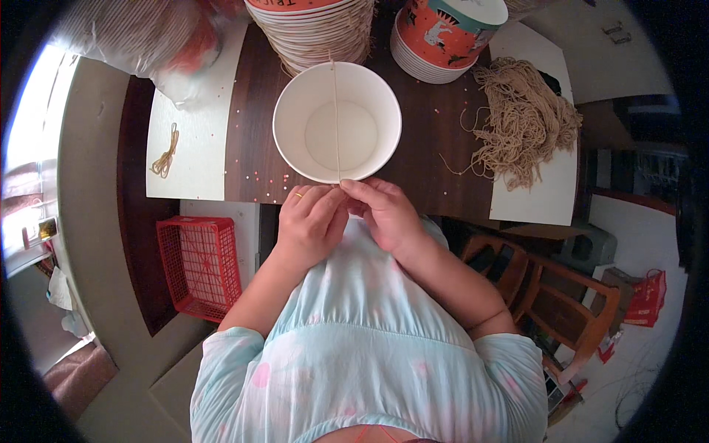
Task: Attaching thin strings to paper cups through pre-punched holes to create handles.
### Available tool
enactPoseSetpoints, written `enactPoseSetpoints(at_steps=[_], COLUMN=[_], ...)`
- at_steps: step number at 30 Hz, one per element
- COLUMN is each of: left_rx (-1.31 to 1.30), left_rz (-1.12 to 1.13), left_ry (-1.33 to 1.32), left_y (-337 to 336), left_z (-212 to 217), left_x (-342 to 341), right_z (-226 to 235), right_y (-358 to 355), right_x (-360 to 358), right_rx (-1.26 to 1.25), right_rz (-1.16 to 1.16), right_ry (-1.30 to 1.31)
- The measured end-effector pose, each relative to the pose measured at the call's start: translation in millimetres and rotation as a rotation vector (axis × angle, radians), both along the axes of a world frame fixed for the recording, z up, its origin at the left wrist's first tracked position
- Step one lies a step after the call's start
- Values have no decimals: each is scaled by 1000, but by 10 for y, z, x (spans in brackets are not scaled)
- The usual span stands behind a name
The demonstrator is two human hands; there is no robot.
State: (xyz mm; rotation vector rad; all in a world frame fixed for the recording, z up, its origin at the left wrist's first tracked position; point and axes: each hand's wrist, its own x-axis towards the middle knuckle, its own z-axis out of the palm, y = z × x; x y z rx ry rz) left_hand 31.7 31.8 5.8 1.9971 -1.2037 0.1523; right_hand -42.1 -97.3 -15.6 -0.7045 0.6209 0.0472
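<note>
A white paper bucket (295,122) stands at the table's near edge with its open mouth toward me. One thin tan string (337,122) runs straight across the mouth, from the far rim to the near rim. Both my hands meet at that near rim. The thumb and fingers of my right hand (390,215) are pinched together on the string's near end. My left hand (309,225), a ring on one finger, is closed against the same spot, its fingertips partly hidden under the rim. Whether a knot or hole is there cannot be made out.
Behind the bucket rises a tall stack of nested buckets (314,37); another patterned stack (442,44) stands right of it. A heap of tan strings (524,118) lies at right, a small string bundle (165,151) at left. Below sit a red crate (198,262) and wooden chair (569,303).
</note>
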Motion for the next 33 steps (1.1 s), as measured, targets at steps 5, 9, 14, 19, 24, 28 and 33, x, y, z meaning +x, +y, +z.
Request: enactPoseSetpoints(at_steps=[5,9,14,19,24,28,33], left_rx=[-87,-178,-155,-250,-309,-278,-242], left_rz=[121,194,207,171,124,114,63], left_ry=[241,501,802,1025,1064,758,518], left_y=[86,108,117,112,10,-14,-30], left_z=[44,93,141,110,229,215,224], left_x=[-5,21,26,5,7,44,-12], right_z=[-36,2,-46,162,99,406,312], right_y=[-53,-150,-256,-319,-276,-200,-121], right_x=[7,36,48,106,32,-117,23], right_rx=[112,-227,-664,-780,-967,-1730,-1690], right_rz=[17,134,281,426,337,177,-30], right_ry=[-37,-20,-46,70,16,-41,-548])
